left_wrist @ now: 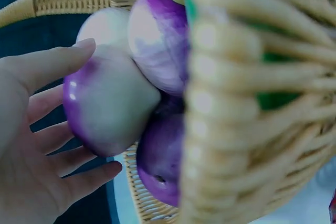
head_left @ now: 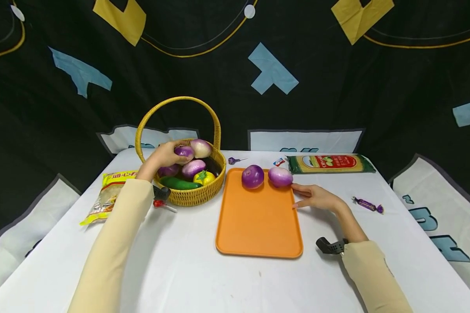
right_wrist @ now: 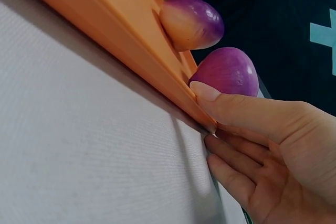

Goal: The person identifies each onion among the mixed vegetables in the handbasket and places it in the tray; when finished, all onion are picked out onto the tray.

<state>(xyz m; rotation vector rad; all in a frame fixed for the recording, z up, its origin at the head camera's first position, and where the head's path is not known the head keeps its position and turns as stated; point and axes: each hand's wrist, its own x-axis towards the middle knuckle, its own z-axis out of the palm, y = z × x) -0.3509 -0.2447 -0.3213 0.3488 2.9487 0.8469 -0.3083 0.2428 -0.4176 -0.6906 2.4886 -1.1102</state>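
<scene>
Foreground: beige sleeves, the left partly hiding a yellow packet. The left hand grips an onion in the wicker basket, a red lollipop before it; the right hand, fingers straight, touches the orange tray bearing two onions.
</scene>
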